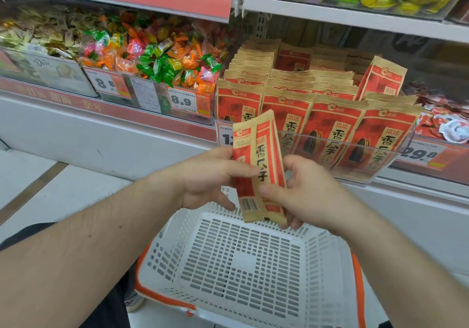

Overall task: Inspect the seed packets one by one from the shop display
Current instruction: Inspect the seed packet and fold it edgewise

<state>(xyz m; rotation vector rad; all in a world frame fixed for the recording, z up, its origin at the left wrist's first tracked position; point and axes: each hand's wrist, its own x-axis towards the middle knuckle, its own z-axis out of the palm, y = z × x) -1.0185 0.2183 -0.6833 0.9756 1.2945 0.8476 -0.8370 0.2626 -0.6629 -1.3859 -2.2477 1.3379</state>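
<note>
A red and tan seed packet (257, 155) stands nearly upright between both hands, turned edge-on with its barcode low. My left hand (208, 175) pinches its left side with thumb across the front. My right hand (302, 190) grips its right lower edge. Behind it, rows of identical seed packets (330, 124) fill a clear display tray (380, 165) on the shelf. One packet (383, 79) at the back right leans up higher than the rest.
A white perforated shopping basket (243, 259) with orange trim sits on the floor below my hands, with nothing in it. Bins of wrapped candies (152, 53) stand on the shelf to the left, price tags (185, 101) along the edge. More sweets lie at the right.
</note>
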